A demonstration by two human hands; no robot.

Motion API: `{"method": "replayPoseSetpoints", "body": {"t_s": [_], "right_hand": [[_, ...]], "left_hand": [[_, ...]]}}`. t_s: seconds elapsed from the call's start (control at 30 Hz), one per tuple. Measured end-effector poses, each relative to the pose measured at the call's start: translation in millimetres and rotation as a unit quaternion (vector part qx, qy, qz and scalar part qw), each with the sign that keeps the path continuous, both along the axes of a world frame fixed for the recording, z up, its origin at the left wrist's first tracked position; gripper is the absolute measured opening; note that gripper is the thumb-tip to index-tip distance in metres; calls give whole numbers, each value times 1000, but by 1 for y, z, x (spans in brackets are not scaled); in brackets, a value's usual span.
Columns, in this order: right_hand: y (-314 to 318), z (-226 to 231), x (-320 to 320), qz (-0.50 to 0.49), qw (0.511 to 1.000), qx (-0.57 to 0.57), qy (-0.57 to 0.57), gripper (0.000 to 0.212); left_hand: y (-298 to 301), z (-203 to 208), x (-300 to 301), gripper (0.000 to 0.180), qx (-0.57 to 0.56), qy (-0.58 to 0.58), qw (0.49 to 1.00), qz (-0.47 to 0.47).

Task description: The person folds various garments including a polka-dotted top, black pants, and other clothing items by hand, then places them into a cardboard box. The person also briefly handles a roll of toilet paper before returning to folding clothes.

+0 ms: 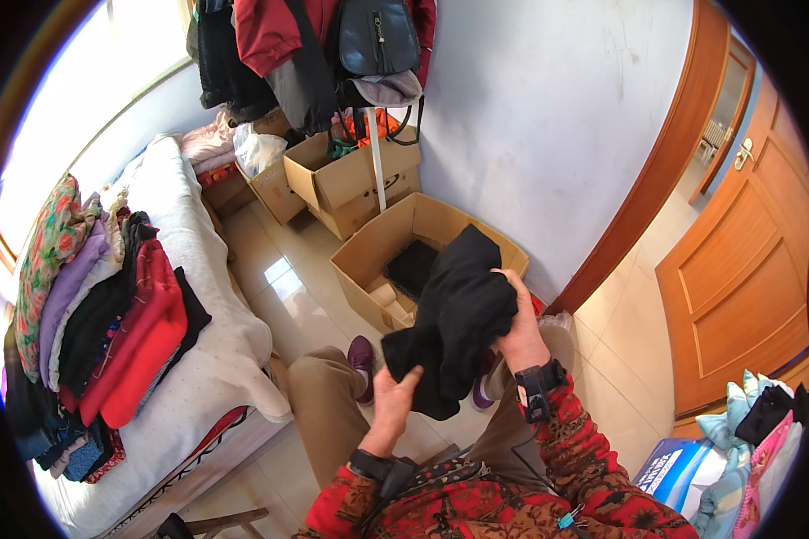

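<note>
A black cloth garment (458, 314) hangs bunched between my two hands, above my knees; its exact kind does not show. My left hand (391, 402) is closed on its lower left edge. Higher up on the other side, my right hand (520, 325) grips the garment with the thumb on top. Just beyond it stands an open cardboard box (377, 249), partly hidden by the cloth. Inside that box lie a folded black cloth (411, 268) and pale rolled items (385, 296).
On the left, a bed with a white cover (175, 225) bears a stack of folded clothes (126, 332). Another cardboard box (360, 193) stands behind, under hanging coats (288, 54) and a backpack (377, 40). A wooden door (737, 242) stands right, with piled fabrics (746, 449) nearby.
</note>
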State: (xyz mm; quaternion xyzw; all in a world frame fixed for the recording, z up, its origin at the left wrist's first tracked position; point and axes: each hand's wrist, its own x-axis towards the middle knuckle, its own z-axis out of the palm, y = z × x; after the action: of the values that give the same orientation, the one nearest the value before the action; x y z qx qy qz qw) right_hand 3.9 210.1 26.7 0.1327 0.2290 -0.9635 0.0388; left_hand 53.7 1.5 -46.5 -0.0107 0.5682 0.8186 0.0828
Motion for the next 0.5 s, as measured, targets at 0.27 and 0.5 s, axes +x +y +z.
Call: {"method": "replayPoseSetpoints", "body": {"t_s": [0.27, 0.5], "right_hand": [[43, -21, 19, -32, 998, 49, 20, 19], [29, -58, 41, 10, 953, 302, 20, 16]], "left_hand": [[-78, 76, -71, 19, 112, 31, 987, 108], [-94, 158, -102, 19, 264, -37, 964, -4]]}}
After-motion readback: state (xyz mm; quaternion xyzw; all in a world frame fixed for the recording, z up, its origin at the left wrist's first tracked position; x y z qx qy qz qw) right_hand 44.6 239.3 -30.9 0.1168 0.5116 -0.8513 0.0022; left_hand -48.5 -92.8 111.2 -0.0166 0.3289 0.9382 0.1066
